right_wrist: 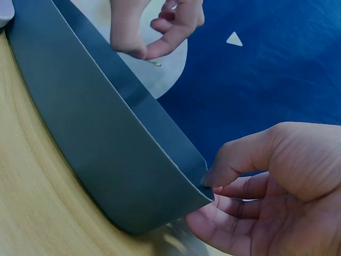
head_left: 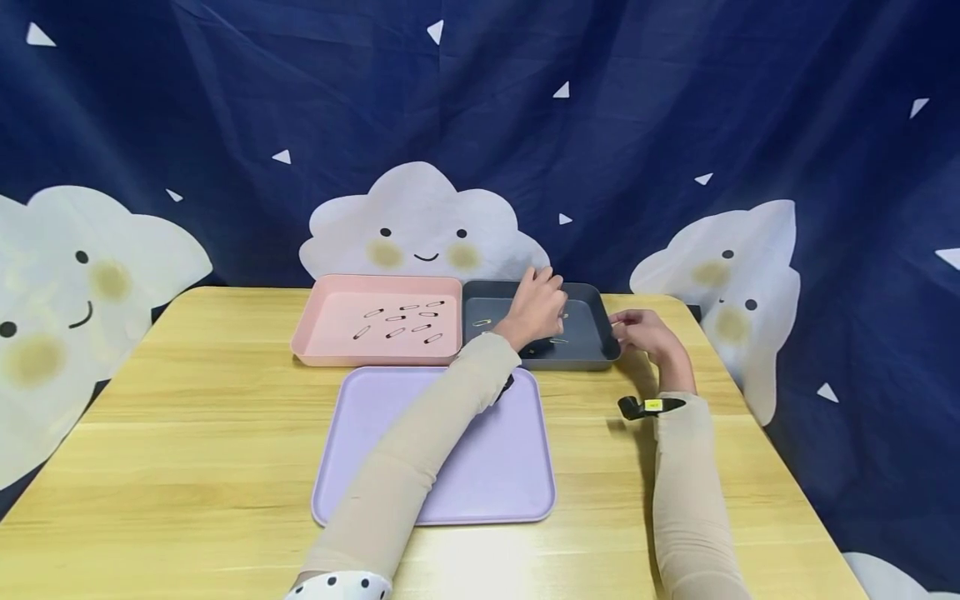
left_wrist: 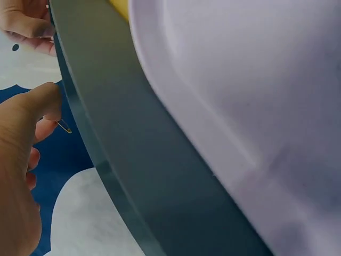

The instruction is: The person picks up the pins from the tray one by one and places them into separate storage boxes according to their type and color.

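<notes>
My left hand [head_left: 536, 307] is over the dark grey tray [head_left: 480, 292]. Between its thumb and finger it pinches a gold safety pin [left_wrist: 64, 126], whose end sticks out in the left wrist view. At the right end of that tray, my right hand [right_wrist: 266, 186] grips the rim, thumb inside and fingers outside. Other gold safety pins [head_left: 482, 322] lie on the grey tray's floor, partly hidden by the left hand. To the left, a pink tray [head_left: 302, 329] holds several black safety pins [head_left: 395, 332], spread apart.
A flat lavender tray [head_left: 517, 492] lies in front of the two deeper trays, with my left forearm crossing above it. All three rest on a wooden table [head_left: 187, 417]. Behind the table hangs a dark blue cloth [head_left: 495, 108] printed with clouds.
</notes>
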Available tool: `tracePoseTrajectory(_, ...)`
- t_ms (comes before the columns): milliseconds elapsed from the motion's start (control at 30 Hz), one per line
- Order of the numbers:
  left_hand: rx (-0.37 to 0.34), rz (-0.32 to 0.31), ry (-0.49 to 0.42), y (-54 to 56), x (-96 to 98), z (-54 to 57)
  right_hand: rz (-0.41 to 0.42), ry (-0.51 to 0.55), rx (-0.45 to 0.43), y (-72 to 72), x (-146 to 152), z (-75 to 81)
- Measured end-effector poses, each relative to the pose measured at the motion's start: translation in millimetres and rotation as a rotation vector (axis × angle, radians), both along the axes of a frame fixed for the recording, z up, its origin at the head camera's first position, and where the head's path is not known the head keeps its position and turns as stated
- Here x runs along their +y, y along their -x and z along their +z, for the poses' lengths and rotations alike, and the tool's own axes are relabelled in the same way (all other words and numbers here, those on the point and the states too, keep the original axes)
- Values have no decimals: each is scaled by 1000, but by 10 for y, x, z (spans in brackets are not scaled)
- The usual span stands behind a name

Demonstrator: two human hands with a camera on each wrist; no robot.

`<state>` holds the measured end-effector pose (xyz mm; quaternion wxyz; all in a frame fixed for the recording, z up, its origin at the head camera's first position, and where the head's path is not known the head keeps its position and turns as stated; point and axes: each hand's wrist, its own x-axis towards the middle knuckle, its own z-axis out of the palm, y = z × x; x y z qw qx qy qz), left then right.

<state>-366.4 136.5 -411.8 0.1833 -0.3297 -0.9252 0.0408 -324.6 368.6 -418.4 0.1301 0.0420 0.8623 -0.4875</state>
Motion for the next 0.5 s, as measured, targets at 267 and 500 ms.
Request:
tracePoseTrajectory(267, -29, 12, 22, 11, 26, -44, 0, -4, 11, 1, 0, 10)
tracePoseTrajectory(500, -58, 26, 38, 12, 37, -81, -2, 3, 1, -5, -9, 11)
